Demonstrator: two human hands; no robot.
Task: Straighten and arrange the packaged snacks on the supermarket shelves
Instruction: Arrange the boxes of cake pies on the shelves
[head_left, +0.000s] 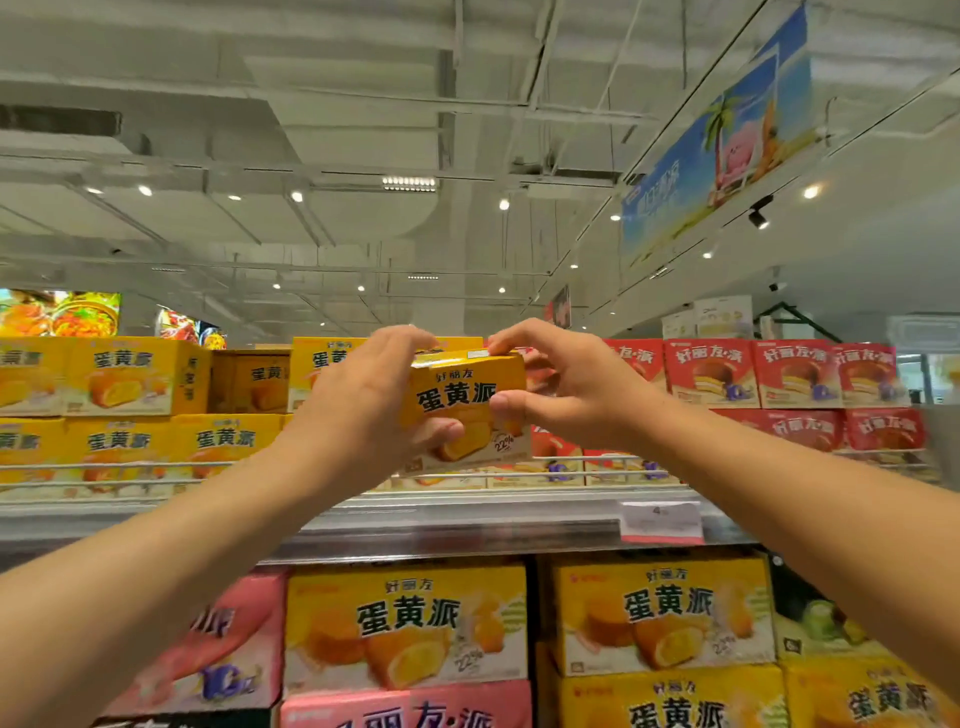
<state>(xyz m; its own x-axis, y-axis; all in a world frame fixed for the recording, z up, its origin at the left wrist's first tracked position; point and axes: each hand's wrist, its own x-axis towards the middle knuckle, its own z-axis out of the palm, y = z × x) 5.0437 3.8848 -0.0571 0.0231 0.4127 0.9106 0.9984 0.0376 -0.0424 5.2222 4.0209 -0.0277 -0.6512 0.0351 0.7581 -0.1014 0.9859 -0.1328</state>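
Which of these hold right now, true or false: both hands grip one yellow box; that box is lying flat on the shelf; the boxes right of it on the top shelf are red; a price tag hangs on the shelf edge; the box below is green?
1. Both the left hand and right hand grip the yellow box. True.
2. It lies flat. False: it is upright, front facing out.
3. Red boxes stand to its right. True.
4. A price tag hangs on the shelf edge. True.
5. The box below is green. False: yellow.
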